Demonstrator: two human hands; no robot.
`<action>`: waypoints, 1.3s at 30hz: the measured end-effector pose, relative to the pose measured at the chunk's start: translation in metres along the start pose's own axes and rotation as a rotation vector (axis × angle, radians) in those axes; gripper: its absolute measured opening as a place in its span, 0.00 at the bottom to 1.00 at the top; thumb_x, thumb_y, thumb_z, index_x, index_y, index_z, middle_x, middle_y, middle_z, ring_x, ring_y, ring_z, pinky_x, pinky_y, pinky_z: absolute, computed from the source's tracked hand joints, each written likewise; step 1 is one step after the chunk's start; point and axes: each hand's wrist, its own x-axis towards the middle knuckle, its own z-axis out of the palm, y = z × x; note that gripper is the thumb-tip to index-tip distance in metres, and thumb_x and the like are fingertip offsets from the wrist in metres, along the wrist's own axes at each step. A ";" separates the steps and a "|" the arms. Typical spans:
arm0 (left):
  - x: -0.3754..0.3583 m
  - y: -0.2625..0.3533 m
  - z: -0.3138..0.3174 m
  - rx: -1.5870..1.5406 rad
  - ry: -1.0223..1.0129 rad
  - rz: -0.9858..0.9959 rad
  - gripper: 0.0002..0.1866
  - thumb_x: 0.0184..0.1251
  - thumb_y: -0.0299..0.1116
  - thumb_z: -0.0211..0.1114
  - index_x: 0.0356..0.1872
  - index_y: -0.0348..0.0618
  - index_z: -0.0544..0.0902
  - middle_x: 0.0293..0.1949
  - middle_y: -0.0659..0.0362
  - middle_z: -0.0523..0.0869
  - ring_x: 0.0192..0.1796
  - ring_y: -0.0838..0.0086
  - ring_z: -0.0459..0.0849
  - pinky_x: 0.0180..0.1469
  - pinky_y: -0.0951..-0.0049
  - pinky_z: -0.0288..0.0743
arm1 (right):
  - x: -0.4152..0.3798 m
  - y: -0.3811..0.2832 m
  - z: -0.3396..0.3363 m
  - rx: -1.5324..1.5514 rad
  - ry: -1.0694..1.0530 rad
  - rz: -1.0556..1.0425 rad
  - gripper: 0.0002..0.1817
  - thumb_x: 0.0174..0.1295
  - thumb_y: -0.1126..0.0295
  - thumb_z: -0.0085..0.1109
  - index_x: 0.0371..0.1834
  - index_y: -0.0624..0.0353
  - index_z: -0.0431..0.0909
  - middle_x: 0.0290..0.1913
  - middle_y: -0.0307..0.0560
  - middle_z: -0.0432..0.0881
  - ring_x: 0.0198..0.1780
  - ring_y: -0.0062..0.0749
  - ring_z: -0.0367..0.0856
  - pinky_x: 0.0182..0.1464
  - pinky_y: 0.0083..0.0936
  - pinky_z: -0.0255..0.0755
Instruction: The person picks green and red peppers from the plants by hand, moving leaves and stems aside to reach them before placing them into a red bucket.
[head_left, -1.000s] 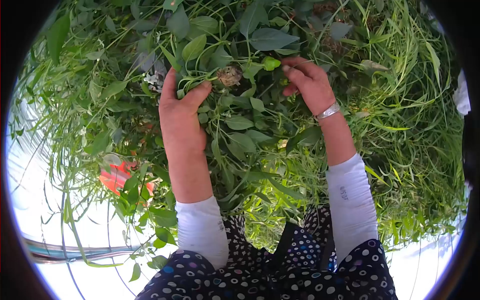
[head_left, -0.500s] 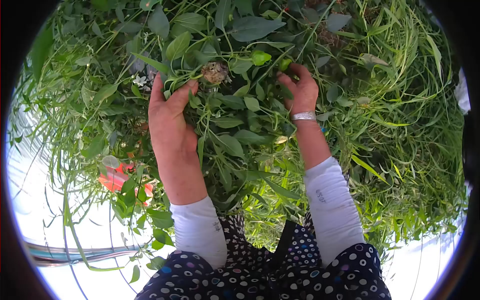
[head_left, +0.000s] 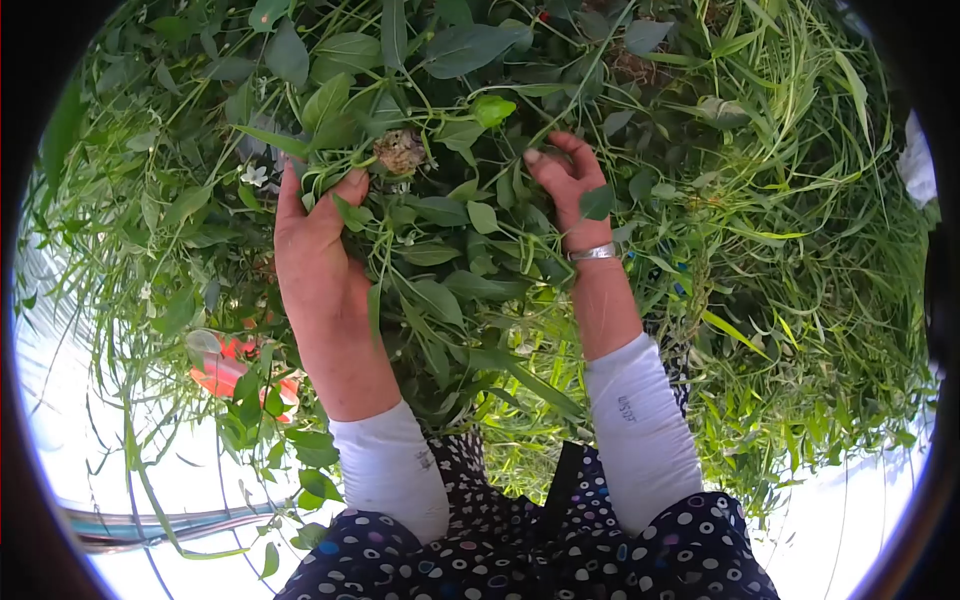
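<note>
My left hand [head_left: 325, 250] is among the pepper plant's leaves, its thumb and index finger around green stems [head_left: 318, 182]. Just right of its thumb tip sits a brown, withered clump [head_left: 400, 151]. A bright green pepper [head_left: 492, 110] hangs above and between my hands. My right hand [head_left: 572, 190], with a silver bracelet [head_left: 594, 252] at the wrist, has its fingers curled inward near a thin stem. What lies inside those fingers is hidden. One leaf [head_left: 597, 202] overlaps the back of this hand.
Dense grass [head_left: 800, 250] grows on the right. At the lower left, a red object [head_left: 222, 375] shows behind leaves, above a bright white surface with bluish bands [head_left: 170, 528]. Something white [head_left: 917, 165] is at the far right edge.
Plants and both hands appear shifted left in the view. My right hand has turned and drawn slightly down; the small green pepper at its fingertips no longer shows. My left hand keeps its place among the stems.
</note>
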 end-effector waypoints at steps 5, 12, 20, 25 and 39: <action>-0.001 0.001 -0.002 0.018 -0.034 0.015 0.27 0.54 0.17 0.63 0.58 0.36 0.69 0.42 0.58 0.81 0.42 0.74 0.80 0.45 0.74 0.75 | -0.019 0.003 -0.001 -0.148 -0.187 0.124 0.15 0.52 0.69 0.65 0.40 0.64 0.77 0.35 0.43 0.83 0.37 0.22 0.79 0.43 0.19 0.72; 0.005 0.004 -0.010 0.135 -0.001 0.020 0.26 0.54 0.18 0.65 0.56 0.34 0.70 0.42 0.58 0.82 0.41 0.75 0.81 0.43 0.76 0.75 | -0.040 -0.005 0.026 -0.573 -0.370 -0.289 0.10 0.47 0.74 0.60 0.34 0.64 0.76 0.32 0.52 0.80 0.34 0.44 0.79 0.41 0.31 0.72; 0.004 0.000 -0.010 0.139 -0.028 0.039 0.25 0.55 0.21 0.66 0.56 0.38 0.70 0.41 0.58 0.82 0.42 0.76 0.81 0.41 0.75 0.76 | -0.043 -0.002 0.018 -0.184 -0.272 -0.155 0.06 0.49 0.76 0.50 0.29 0.62 0.76 0.25 0.51 0.77 0.30 0.34 0.76 0.36 0.29 0.70; 0.007 0.000 -0.012 0.136 0.003 0.064 0.25 0.56 0.22 0.66 0.56 0.37 0.69 0.41 0.58 0.82 0.41 0.76 0.81 0.42 0.76 0.76 | -0.062 0.066 -0.022 -0.165 -0.108 -0.254 0.07 0.51 0.74 0.47 0.28 0.61 0.76 0.27 0.42 0.77 0.27 0.26 0.73 0.32 0.21 0.67; 0.007 0.000 -0.016 0.150 0.001 0.048 0.28 0.56 0.21 0.66 0.59 0.36 0.66 0.41 0.58 0.81 0.42 0.76 0.80 0.44 0.76 0.75 | 0.029 0.096 -0.073 0.187 -0.092 -0.135 0.31 0.49 0.79 0.60 0.60 0.56 0.69 0.35 0.39 0.79 0.34 0.22 0.76 0.35 0.23 0.73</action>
